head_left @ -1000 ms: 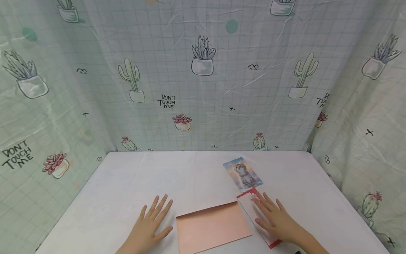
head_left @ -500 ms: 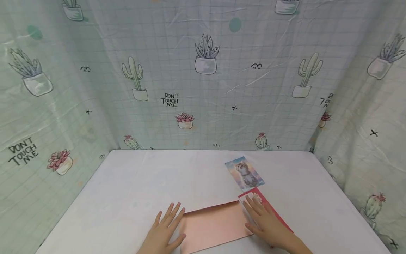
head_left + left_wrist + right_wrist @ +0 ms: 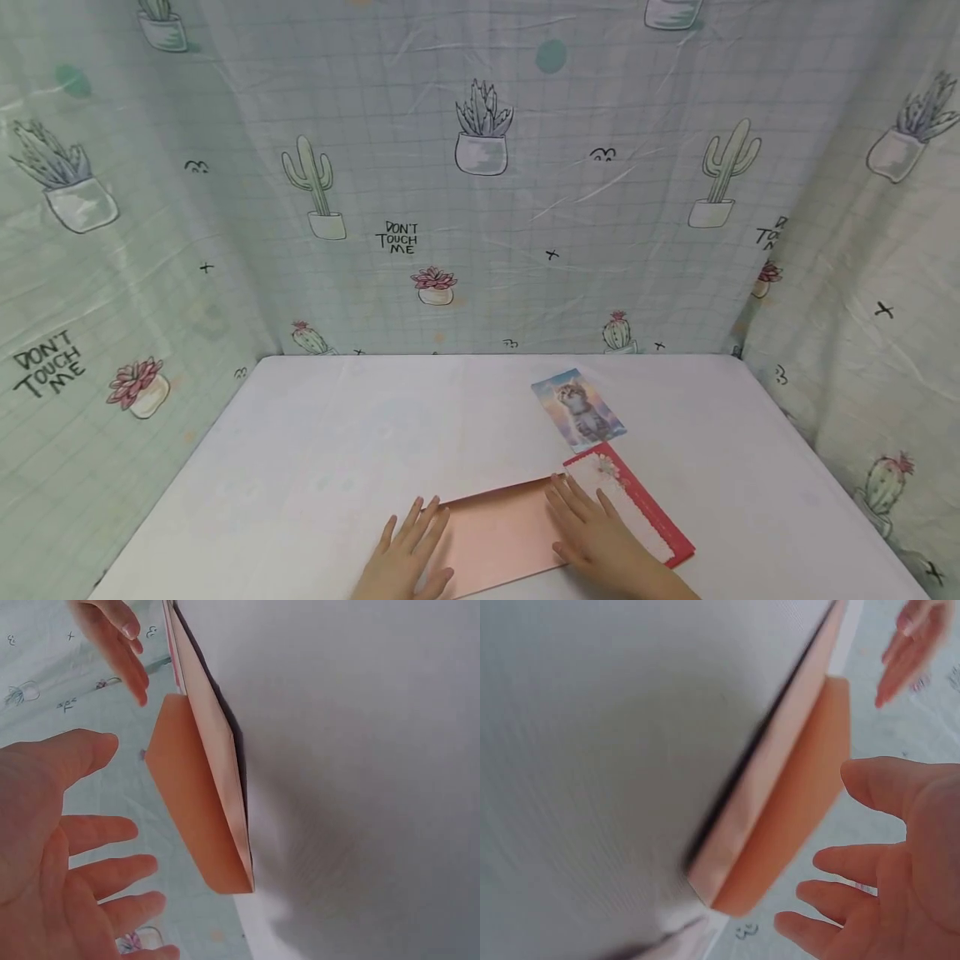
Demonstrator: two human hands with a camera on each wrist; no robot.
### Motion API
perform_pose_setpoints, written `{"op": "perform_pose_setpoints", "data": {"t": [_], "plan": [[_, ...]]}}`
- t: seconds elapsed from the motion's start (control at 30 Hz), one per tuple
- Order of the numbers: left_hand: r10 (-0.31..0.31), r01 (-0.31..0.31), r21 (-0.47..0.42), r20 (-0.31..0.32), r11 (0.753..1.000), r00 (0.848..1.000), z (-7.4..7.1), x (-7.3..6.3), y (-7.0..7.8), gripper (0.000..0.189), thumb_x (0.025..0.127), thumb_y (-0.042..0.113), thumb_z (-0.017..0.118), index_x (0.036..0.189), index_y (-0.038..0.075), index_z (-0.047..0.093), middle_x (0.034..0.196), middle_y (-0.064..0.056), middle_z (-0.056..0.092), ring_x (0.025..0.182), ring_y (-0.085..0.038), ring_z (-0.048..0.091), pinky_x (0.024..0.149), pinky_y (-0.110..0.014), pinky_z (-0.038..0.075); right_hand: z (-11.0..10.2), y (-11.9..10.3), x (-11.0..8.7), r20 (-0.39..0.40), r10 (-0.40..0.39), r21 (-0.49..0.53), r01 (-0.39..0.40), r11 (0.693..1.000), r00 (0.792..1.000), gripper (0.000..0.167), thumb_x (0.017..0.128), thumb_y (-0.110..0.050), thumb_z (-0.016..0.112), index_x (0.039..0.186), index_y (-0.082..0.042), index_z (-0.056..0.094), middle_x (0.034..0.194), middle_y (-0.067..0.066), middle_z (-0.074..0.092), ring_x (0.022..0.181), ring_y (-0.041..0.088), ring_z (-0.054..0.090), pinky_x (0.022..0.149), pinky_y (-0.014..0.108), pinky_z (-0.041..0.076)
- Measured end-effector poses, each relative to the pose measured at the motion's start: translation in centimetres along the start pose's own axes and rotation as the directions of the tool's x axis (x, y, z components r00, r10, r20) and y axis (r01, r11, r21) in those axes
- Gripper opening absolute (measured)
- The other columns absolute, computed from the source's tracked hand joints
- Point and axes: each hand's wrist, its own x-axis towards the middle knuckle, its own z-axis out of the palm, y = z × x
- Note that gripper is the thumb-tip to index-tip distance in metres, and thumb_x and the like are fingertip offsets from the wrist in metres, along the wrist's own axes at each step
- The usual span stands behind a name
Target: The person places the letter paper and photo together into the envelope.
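Observation:
A peach envelope point(image 3: 502, 533) lies on the white table, its darker orange flap point(image 3: 802, 802) standing raised in the wrist views. Over its left end my left hand point(image 3: 401, 554) hovers, fingers straight and spread. My right hand point(image 3: 600, 537) is over the right end, its fingers also extended. Both wrist views show a gap between the palms and the envelope, and neither hand holds anything. Beside the right hand is a red and white paper piece with a lace-like edge and flower point(image 3: 637, 508), partly covered by that hand.
A card with a kitten picture point(image 3: 577, 408) lies further back, close to the red and white piece's top corner. Hanging cloth point(image 3: 480, 217) with cactus prints encloses the table point(image 3: 360, 425) at the back and both sides.
My left hand has moved right to the envelope's left end. My right hand has shifted left from the red and white piece to the envelope's right end, uncovering the piece's red border.

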Motion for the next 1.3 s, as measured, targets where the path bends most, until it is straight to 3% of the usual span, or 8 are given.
{"op": "perform_pose_setpoints", "data": {"t": [0.2, 0.37, 0.47, 0.57, 0.7, 0.93, 1.0, 1.3], "plan": [[0.005, -0.005, 0.030, 0.020, 1.000, 1.000, 0.3, -0.5, 0.3, 0.060, 0.078, 0.051, 0.057, 0.120, 0.010, 0.050, 0.124, -0.008, 0.055, 0.134, -0.001, -0.017, 0.074, -0.049, 0.048, 0.5, -0.6, -0.3, 0.134, 0.009, 0.074, -0.019, 0.997, 0.991, 0.056, 0.087, -0.034, 0.052, 0.133, -0.004, 0.040, 0.141, 0.016, 0.036, 0.129, 0.033, 0.033, 0.090, 0.061, 0.033], [0.024, -0.029, 0.128, 0.041, 0.991, 0.999, 0.5, -0.5, 0.5, 0.061, 0.076, 0.055, 0.057, 0.120, 0.013, 0.050, 0.124, -0.005, 0.056, 0.134, -0.004, -0.019, 0.087, -0.047, 0.043, 0.4, -1.0, -0.1, 0.206, 0.048, 0.118, -0.073, 0.990, 0.977, 0.058, 0.087, -0.035, 0.051, 0.136, -0.006, 0.036, 0.144, 0.014, 0.031, 0.130, 0.035, 0.031, 0.094, 0.063, 0.028], [0.048, -0.058, 0.185, 0.056, 0.981, 0.997, 0.6, -0.5, 0.6, 0.061, 0.077, 0.058, 0.053, 0.120, 0.016, 0.049, 0.125, -0.003, 0.055, 0.136, -0.007, -0.016, 0.111, -0.040, 0.017, 0.2, -1.2, 0.1, 0.214, 0.037, 0.124, -0.065, 0.990, 0.976, 0.057, 0.088, -0.035, 0.050, 0.136, -0.007, 0.035, 0.144, 0.013, 0.030, 0.131, 0.034, 0.030, 0.094, 0.062, 0.029], [0.063, -0.083, 0.217, 0.097, 0.973, 0.993, 0.6, -0.3, 0.7, 0.061, 0.078, 0.058, 0.052, 0.123, 0.018, 0.047, 0.126, -0.001, 0.054, 0.139, -0.012, 0.012, 0.113, -0.035, 0.001, 0.1, -1.4, 0.2, 0.221, 0.011, 0.119, -0.038, 0.992, 0.975, 0.056, 0.089, -0.034, 0.049, 0.136, -0.007, 0.036, 0.144, 0.013, 0.031, 0.130, 0.034, 0.031, 0.094, 0.062, 0.030], [0.074, -0.110, 0.224, 0.167, 0.968, 0.983, 0.4, -0.2, 0.7, 0.062, 0.077, 0.058, 0.051, 0.124, 0.017, 0.047, 0.127, -0.001, 0.053, 0.120, -0.017, 0.047, 0.104, -0.042, 0.027, 0.1, -1.5, 0.3, 0.231, -0.011, 0.088, -0.009, 0.996, 0.973, 0.055, 0.088, -0.033, 0.049, 0.135, -0.007, 0.037, 0.144, 0.013, 0.032, 0.130, 0.034, 0.032, 0.093, 0.061, 0.031], [0.066, -0.114, 0.163, 0.275, 0.980, 0.959, 0.0, 0.2, 0.8, 0.061, 0.078, 0.054, 0.050, 0.125, 0.015, 0.048, 0.130, -0.004, 0.050, 0.123, -0.018, 0.044, 0.110, -0.046, 0.015, 0.1, -1.5, 0.6, 0.282, 0.020, 0.082, -0.045, 0.996, 0.959, 0.056, 0.088, -0.033, 0.050, 0.136, -0.009, 0.036, 0.146, 0.011, 0.028, 0.132, 0.032, 0.029, 0.096, 0.061, 0.029], [0.072, -0.123, 0.159, 0.291, 0.980, 0.954, -0.1, 0.3, 0.8, 0.060, 0.079, 0.054, 0.049, 0.125, 0.016, 0.048, 0.130, -0.004, 0.051, 0.122, -0.020, 0.046, 0.097, -0.046, 0.033, 0.1, -1.5, 0.7, 0.311, 0.040, 0.085, -0.070, 0.994, 0.950, 0.056, 0.088, -0.034, 0.050, 0.137, -0.011, 0.035, 0.147, 0.010, 0.026, 0.134, 0.030, 0.026, 0.098, 0.061, 0.027], [0.093, -0.126, 0.054, 0.413, 0.991, 0.906, -0.8, 0.8, 0.6, 0.047, 0.081, 0.047, 0.050, 0.124, 0.027, 0.051, 0.130, -0.007, 0.051, 0.120, -0.028, 0.047, 0.089, -0.051, 0.041, 0.4, -1.6, 0.9, 0.228, 0.012, 0.050, -0.024, 0.998, 0.974, 0.055, 0.086, -0.030, 0.053, 0.134, -0.008, 0.039, 0.145, 0.012, 0.031, 0.131, 0.034, 0.030, 0.094, 0.062, 0.031]]}}
